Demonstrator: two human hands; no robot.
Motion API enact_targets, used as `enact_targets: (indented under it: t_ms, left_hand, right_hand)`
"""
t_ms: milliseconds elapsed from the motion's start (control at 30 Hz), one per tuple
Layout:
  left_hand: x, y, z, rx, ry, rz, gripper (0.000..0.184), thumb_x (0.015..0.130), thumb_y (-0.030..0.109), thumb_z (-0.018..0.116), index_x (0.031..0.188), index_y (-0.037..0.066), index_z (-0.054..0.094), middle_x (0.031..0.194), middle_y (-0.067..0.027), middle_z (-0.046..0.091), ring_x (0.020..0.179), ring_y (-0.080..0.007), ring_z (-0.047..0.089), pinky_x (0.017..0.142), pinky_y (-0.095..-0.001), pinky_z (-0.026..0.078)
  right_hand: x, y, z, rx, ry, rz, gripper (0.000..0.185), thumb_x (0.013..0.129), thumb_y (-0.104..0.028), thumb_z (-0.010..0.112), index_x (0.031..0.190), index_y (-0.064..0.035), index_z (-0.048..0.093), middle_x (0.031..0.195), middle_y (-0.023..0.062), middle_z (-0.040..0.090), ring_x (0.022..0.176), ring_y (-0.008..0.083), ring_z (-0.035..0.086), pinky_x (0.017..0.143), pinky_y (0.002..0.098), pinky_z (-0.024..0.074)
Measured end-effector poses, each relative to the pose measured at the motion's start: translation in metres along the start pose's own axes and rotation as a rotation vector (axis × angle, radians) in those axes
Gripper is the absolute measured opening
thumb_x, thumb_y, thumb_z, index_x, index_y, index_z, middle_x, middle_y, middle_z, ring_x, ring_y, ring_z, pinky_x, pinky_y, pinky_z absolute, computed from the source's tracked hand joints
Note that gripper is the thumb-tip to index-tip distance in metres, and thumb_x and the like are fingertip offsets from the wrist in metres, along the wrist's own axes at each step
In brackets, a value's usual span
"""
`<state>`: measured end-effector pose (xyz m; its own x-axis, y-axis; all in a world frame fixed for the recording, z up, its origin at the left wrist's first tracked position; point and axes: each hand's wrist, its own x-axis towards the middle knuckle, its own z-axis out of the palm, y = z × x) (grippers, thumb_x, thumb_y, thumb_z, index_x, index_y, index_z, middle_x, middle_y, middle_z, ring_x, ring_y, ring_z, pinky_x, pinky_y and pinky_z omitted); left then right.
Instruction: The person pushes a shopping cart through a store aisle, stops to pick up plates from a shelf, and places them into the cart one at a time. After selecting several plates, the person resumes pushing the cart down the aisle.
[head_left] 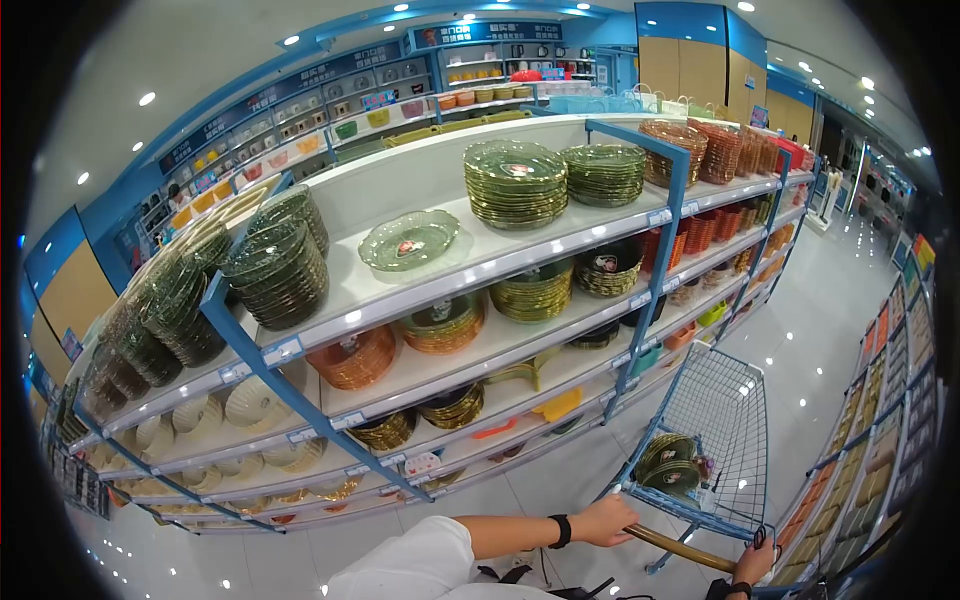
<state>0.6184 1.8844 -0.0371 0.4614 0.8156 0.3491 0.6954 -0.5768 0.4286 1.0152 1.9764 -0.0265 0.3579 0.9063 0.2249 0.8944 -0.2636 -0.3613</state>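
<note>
Floor (815, 300) of glossy tile, open ahead of the cart (738, 425) and stretching far beyond it along the aisle. Shelf unit (345, 262) with white decks and blue posts along the cart's left; loaded rack (838, 455) along its right. To the left of the cart, on the top deck: stacked green plates (515, 190), one pale green plate (410, 240) lying apart from them, and nested dark green bowls (275, 275). White stand (826, 200) well ahead of the cart. At the cart's rear, left hand (605, 521) with fingers closed around the gold-brown handle (680, 548); right hand (757, 562) at its opposite end, fingers partly hidden, cannot tell whether gripping. Cart of blue-grey wire mesh; inside, toward the handle, glossy dark green dishes (668, 468) with gold-toned edges.
</note>
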Motion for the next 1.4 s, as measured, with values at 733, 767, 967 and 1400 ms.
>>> enact_targets:
  t_ms: [733,767,967,1400]
  left_hand:
    - [-0.106,0.128,0.01,-0.016,-0.019,-0.007,0.026,0.081,0.025,0.065,0.095,0.005,0.055,0.082,-0.0114,0.062,0.079,-0.0313,0.061,0.07,-0.0425,0.041]
    - [-0.108,0.129,0.01,-0.02,-0.019,0.011,0.026,0.081,0.025,0.065,0.095,0.005,0.055,0.082,-0.0114,0.062,0.079,-0.0313,0.061,0.07,-0.0425,0.041]
    - [-0.113,0.143,0.022,-0.186,-0.215,0.023,0.027,0.083,0.02,0.063,0.104,0.005,0.054,0.089,-0.0138,0.063,0.081,-0.0355,0.061,0.069,-0.0455,0.043]
    - [-0.099,0.157,0.028,-0.365,-0.402,-0.029,0.033,0.082,0.018,0.061,0.105,0.001,0.045,0.087,-0.0203,0.062,0.072,-0.0409,0.063,0.063,-0.0499,0.05]
  right_hand:
    - [-0.152,-0.012,-0.047,-0.074,0.007,-0.284,0.022,0.087,-0.027,0.061,0.076,-0.0076,0.058,0.075,0.0167,0.063,0.073,0.0406,0.062,0.062,0.0498,0.0471]
    - [-0.147,-0.008,-0.054,-0.073,0.068,-0.286,0.021,0.087,-0.026,0.061,0.076,-0.0076,0.058,0.075,0.0162,0.064,0.073,0.0403,0.062,0.062,0.0496,0.0474]
    - [-0.109,0.041,-0.106,-0.13,0.253,-0.049,0.016,0.085,-0.025,0.063,0.082,-0.0095,0.061,0.077,0.0168,0.066,0.076,0.0388,0.064,0.063,0.0493,0.0494]
    - [-0.159,0.087,-0.1,-0.141,0.234,0.273,0.021,0.086,-0.029,0.061,0.086,-0.0083,0.063,0.082,0.0211,0.066,0.077,0.0442,0.062,0.065,0.0522,0.0482]
